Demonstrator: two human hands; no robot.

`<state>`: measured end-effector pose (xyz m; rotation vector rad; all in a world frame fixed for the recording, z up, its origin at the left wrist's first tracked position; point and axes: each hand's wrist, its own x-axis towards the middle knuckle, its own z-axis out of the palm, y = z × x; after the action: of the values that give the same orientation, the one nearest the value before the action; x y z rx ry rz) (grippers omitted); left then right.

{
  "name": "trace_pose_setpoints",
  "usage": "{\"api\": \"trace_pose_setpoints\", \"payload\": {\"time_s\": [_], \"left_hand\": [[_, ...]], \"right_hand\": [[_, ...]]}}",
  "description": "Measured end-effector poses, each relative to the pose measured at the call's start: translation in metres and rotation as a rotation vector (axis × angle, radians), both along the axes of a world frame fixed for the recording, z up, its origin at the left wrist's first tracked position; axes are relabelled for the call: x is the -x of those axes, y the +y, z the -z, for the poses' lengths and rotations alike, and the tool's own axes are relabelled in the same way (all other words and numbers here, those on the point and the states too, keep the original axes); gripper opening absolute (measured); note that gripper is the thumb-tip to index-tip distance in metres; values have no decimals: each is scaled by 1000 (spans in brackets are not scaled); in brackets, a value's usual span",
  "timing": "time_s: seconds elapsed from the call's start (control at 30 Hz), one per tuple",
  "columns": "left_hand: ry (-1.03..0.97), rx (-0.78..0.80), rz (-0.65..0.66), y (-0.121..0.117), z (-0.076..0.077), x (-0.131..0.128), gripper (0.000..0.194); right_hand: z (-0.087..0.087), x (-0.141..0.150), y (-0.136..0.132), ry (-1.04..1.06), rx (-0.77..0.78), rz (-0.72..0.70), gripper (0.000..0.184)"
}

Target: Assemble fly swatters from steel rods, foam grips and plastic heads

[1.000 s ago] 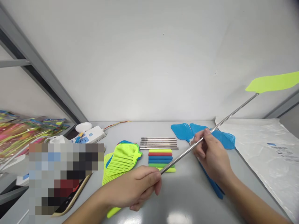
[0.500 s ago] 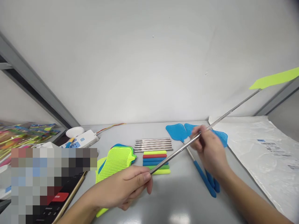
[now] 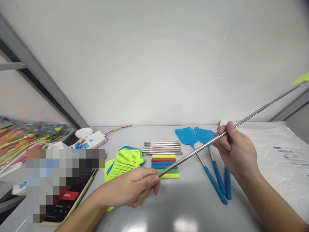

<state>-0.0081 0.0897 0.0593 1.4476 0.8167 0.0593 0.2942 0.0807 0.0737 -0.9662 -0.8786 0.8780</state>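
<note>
At the lower left of the frame I see a phone point(image 3: 64, 206), partly blurred out, and above it a white power strip point(image 3: 97, 138) beside a white disc point(image 3: 84, 132). Colourful packets point(image 3: 31, 137) lie at the left edge, below a grey metal frame point(image 3: 45, 79). A white bag point(image 3: 270, 154) with a printed label point(image 3: 288, 153) covers my lower right.

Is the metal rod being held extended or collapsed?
Extended: the metal rod runs long, narrowing from the left hand toward the lime-green swatter head.

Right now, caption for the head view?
Left hand and right hand hold a long, slanted silver metal rod above a glossy grey tabletop.
</note>
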Motion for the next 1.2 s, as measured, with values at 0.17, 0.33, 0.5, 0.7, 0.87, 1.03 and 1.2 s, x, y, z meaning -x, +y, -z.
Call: {"api": "trace_pose_setpoints", "payload": {"time_s": [0.17,0.33,0.5,0.7,0.87,1.03,1.2], "left_hand": [[19,-44,18,-4,-4,-7,48],[104,-111,7,-7,-7,-1,48],[152,-271,-105,-7,-14,15,46],[221,-236,-33,9,-26,27,48],[305,-452,-123,8,-32,37,38],[421,-788,-168,7,-31,41,29],[398,-987,-193,18,-28,39,32]], "right_hand": [[4,20,-8,21,-30,-70,35],[7,27,-11,-41,1,-95,39],[3,15,-7,-56,21,-50,41],[4,10,-2,-8,74,-93,39],[3,7,-2,79,55,-45,35],[7,0,1,170,6,23,32],[12,-9,10,210,-62,76,34]]}}
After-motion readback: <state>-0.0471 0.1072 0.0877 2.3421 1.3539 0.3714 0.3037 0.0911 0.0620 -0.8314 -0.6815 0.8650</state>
